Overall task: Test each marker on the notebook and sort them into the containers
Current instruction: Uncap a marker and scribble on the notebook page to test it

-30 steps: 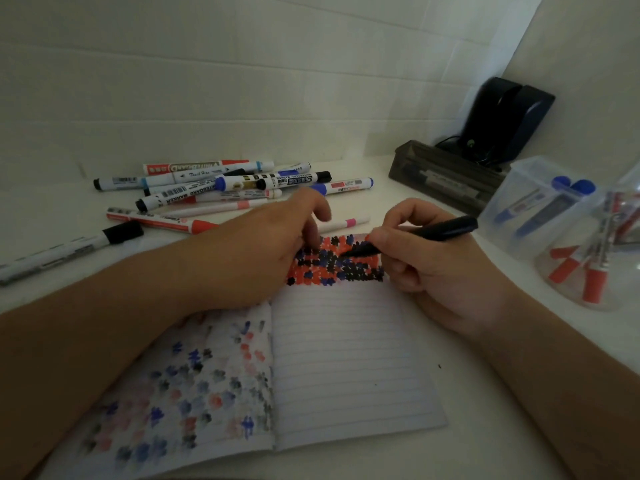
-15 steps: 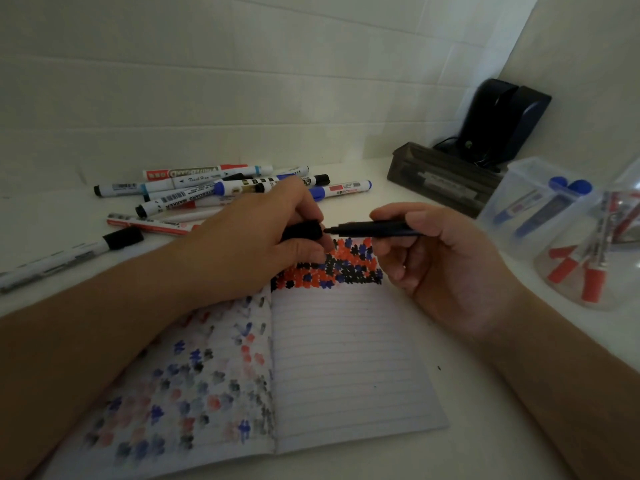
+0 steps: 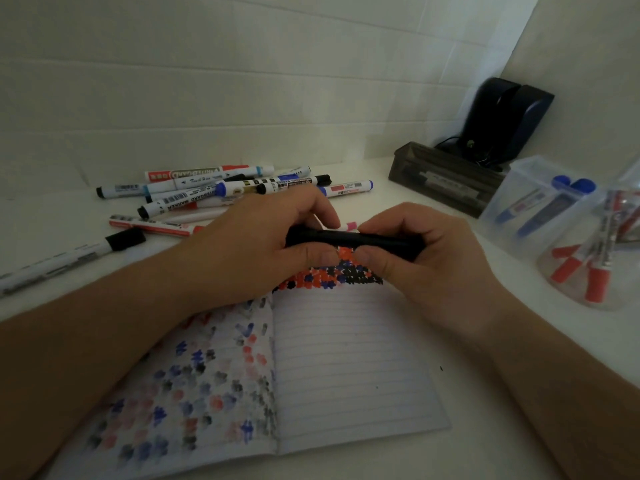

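A black marker (image 3: 349,239) lies level between both hands, just above the top of the open notebook (image 3: 346,368). My left hand (image 3: 256,251) grips its left end, where the cap sits pressed onto the barrel. My right hand (image 3: 426,258) holds the right end. Red, blue and black test marks fill the top of the notebook's right page and most of the left page. A heap of several markers (image 3: 221,192) lies beyond my left hand. A clear container (image 3: 530,202) at the right holds blue markers; a second one (image 3: 588,271) holds red markers.
A dark box (image 3: 443,178) with a black device (image 3: 502,119) behind it stands in the back right corner. One long black-capped marker (image 3: 69,258) lies alone at the left. A pink-tipped pen (image 3: 348,226) shows behind the hands. White tiled walls close off the back and right.
My right hand lifted the black marker off the page and turned it level. My left hand brought the cap to its tip and closed it on.
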A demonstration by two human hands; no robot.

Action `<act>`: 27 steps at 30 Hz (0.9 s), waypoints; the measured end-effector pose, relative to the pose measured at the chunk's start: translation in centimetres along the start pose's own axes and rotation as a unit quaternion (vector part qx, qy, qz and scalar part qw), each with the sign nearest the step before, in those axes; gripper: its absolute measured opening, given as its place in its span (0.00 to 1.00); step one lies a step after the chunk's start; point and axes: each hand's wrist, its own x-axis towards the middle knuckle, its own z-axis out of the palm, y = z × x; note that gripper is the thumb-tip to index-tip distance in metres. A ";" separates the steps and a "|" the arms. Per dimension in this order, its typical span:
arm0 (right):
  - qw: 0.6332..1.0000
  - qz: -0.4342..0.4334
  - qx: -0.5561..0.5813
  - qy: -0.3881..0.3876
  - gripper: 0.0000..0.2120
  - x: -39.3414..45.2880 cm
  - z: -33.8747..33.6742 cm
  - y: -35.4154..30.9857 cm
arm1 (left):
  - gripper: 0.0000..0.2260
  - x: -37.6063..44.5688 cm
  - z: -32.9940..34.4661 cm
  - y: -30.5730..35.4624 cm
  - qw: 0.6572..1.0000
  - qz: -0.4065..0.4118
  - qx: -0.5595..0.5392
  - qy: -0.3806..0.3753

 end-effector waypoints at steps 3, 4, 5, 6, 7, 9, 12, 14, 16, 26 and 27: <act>0.999 -0.043 -0.025 -0.004 0.10 -0.1 0.9 0.0 | 0.18 0.1 0.3 0.5 1.000 0.013 0.018 -0.015; 0.998 -0.052 -0.027 -0.002 0.10 -0.1 1.1 0.0 | 0.19 0.1 0.4 0.6 0.999 0.012 0.028 -0.011; 0.998 -0.061 -0.029 0.001 0.09 -0.1 1.3 0.0 | 0.18 0.2 0.5 0.5 0.999 0.011 0.037 -0.001; 0.997 -0.069 -0.034 0.008 0.08 0.0 1.5 0.0 | 0.17 0.3 0.7 0.4 0.999 0.008 0.045 0.011; 0.997 -0.073 -0.037 0.016 0.07 0.0 1.8 0.0 | 0.16 0.4 0.8 0.2 0.998 0.003 0.053 0.025; 0.997 -0.067 -0.041 0.028 0.05 0.1 2.5 0.0 | 0.14 0.7 1.2 -0.2 0.997 -0.017 0.062 0.049; 0.993 -0.078 -0.076 0.040 0.04 0.4 3.0 -0.2 | 0.13 1.0 1.5 -0.5 0.995 -0.049 0.065 0.055; 0.987 -0.100 -0.121 0.046 0.05 0.4 3.1 -0.3 | 0.12 1.0 1.5 -0.7 0.995 -0.059 0.057 0.051; 0.980 -0.122 -0.146 0.060 0.06 0.2 3.0 -0.2 | 0.12 0.9 1.4 -0.8 0.996 -0.058 0.041 0.044; 1.000 -0.012 0.008 -0.003 0.05 0.1 2.1 1.0 | 0.11 0.1 0.9 -0.1 0.992 0.038 0.116 -0.026; 1.000 -0.008 0.010 -0.012 0.05 0.0 2.0 1.2 | 0.10 -0.1 1.1 0.1 0.991 0.048 0.122 -0.039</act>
